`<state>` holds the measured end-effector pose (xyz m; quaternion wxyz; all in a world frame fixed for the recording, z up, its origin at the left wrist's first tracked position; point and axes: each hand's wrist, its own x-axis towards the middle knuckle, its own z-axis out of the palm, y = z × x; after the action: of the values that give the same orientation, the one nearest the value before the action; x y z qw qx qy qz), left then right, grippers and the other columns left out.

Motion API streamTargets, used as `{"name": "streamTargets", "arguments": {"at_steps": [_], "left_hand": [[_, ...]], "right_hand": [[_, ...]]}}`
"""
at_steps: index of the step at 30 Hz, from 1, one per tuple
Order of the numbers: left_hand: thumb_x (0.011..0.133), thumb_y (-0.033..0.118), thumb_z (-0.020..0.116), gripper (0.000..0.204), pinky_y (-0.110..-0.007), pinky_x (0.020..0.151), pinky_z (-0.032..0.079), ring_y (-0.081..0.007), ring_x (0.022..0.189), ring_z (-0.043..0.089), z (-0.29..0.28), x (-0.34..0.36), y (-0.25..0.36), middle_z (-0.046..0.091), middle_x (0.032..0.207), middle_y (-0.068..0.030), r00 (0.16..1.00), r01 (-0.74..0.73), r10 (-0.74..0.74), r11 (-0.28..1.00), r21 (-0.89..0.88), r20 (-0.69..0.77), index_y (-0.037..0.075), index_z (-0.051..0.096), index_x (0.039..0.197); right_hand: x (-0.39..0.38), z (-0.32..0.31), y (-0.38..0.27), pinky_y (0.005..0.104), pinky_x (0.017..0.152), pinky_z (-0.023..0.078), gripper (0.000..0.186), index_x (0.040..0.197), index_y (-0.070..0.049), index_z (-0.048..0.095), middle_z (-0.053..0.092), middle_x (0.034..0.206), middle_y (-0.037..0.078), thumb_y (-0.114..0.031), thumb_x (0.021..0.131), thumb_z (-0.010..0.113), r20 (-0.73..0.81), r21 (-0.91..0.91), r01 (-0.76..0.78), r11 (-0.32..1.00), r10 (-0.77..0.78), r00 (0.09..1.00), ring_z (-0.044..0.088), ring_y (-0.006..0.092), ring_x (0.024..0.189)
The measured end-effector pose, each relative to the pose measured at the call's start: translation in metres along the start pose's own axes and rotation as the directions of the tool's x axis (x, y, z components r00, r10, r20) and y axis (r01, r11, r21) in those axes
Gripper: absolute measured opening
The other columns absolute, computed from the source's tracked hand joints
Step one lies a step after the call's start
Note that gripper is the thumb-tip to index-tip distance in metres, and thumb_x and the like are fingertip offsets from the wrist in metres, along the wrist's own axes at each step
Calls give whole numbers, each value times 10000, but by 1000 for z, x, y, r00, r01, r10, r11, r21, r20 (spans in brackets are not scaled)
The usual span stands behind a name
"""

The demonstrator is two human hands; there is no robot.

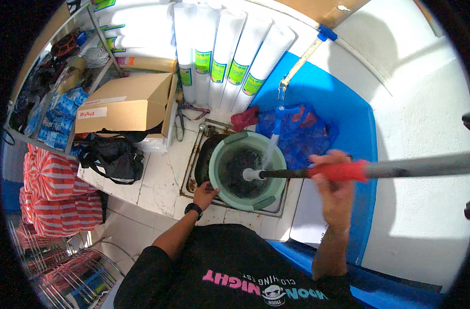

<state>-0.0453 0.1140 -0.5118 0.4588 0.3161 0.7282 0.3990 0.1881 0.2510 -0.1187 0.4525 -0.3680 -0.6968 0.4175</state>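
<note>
A pale green basin [221, 191] of dark, cloudy water stands on the metal sink top in front of me. My left hand [206, 194], with a watch on its wrist, grips the basin's lower left rim beside a black pan [206, 160]. My right hand [333, 175] is wrapped around the red collar of a pole [415, 168]. Its thin black section slants over the basin, and its pale end cap [252, 175] is at the water. From the blue tap [280, 112], water runs into the basin near that cap. The pole's far end leaves the view at the right.
Behind the tap lies a blue mesh bag [312, 135]. White rolls [227, 56] stand along the back. On the left are a cardboard box [124, 105], a black bag [111, 158], a metal shelf [98, 38] and red-striped bundles [60, 190]. A white wall [425, 103] bounds the right.
</note>
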Motion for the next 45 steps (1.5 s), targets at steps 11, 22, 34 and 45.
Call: {"name": "streamTargets", "arguments": {"at_steps": [11,22,34,45], "left_hand": [[859,320,795,620,-347,759,574,-206,861,726,4,4,-17,751,937,-124,999,-40,40,999,1,-16,-35,568,1314],[858,301,791,613,-353,746,580,-216,843,729,5,8,-22,750,947,-135,997,-76,76,997,4,-2,-39,570,1317],[855,261,805,620,-349,792,576,-211,914,721,1,0,-2,740,1022,-151,1000,-23,23,1000,-1,3,-46,544,1327],[864,298,794,593,-355,799,571,-216,898,716,-2,-4,8,738,1018,-142,1000,-5,5,996,90,4,-52,558,1280]], "right_hand": [[16,-46,-28,399,920,568,667,1301,-13,518,681,1097,131,-12,735,872,-517,-259,222,940,-329,790,678,263,1014],[11,-24,-6,366,980,514,443,1199,-34,592,679,1101,79,37,809,791,-26,-218,43,975,-49,998,655,223,1088],[-4,6,27,346,950,502,412,1170,-60,566,650,1128,60,12,827,782,57,48,-76,996,73,996,629,184,1064],[14,-56,-9,371,928,544,488,1147,-49,559,660,1074,82,-5,759,852,-291,-319,220,922,-316,903,667,220,1030]]}}
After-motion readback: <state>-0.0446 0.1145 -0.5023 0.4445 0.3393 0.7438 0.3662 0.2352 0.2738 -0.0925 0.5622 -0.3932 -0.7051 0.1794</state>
